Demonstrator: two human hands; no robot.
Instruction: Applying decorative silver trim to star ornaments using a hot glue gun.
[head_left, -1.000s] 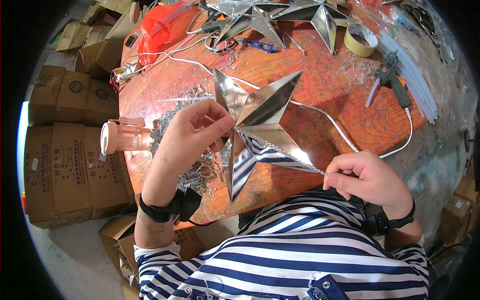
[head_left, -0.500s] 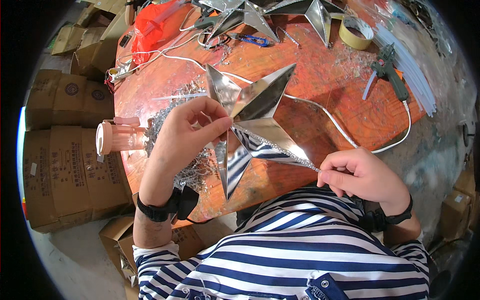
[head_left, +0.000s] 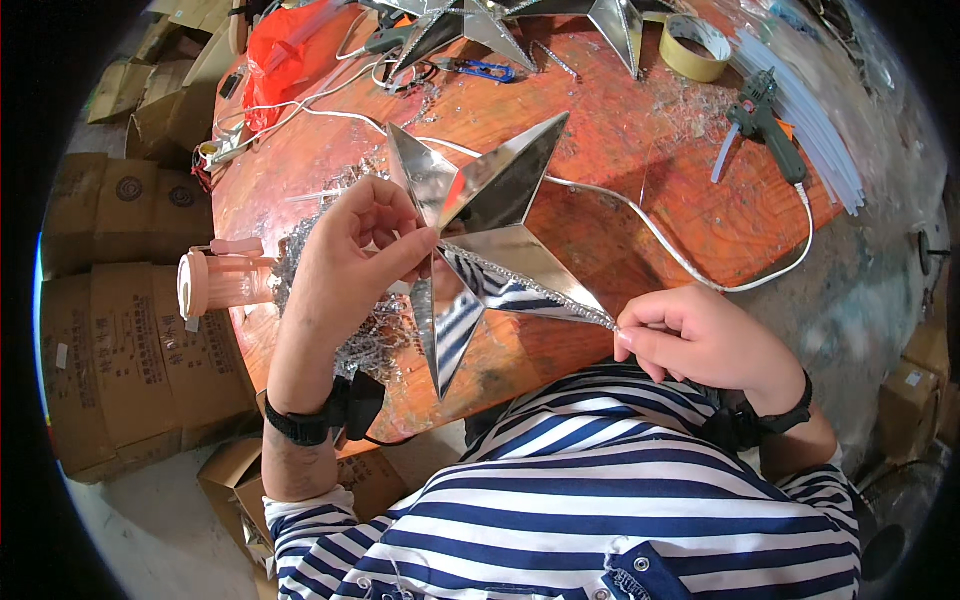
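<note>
A mirror-silver five-pointed star (head_left: 505, 178) with raised folded facets is held above the orange-red table. A thin strip of glittering trim (head_left: 535, 285) lies along one ridge, from the star's centre to its lower right point. My left hand (head_left: 365, 235) is closed, with thumb and forefinger pinching at the star's centre by the strip's upper end. The other fingers of that hand curl behind. At the lower right point, my right hand (head_left: 710, 335) pinches the strip's end between thumb and forefinger. Whether those fingertips also grip the star's point is hidden.
A green glue gun (head_left: 768, 130) rests at the right beside clear glue sticks (head_left: 800, 110). Its white cord (head_left: 650, 225) crosses the table. Further back are a tape roll (head_left: 694, 48), blue snips (head_left: 480, 69) and more silver stars (head_left: 490, 30). A pink cup (head_left: 225, 280) and silver trim scraps stand left.
The whole view has shifted slightly, so the star, hands and table all sit a little further left. Both hands keep their pinches, and the strip stays along the ridge.
</note>
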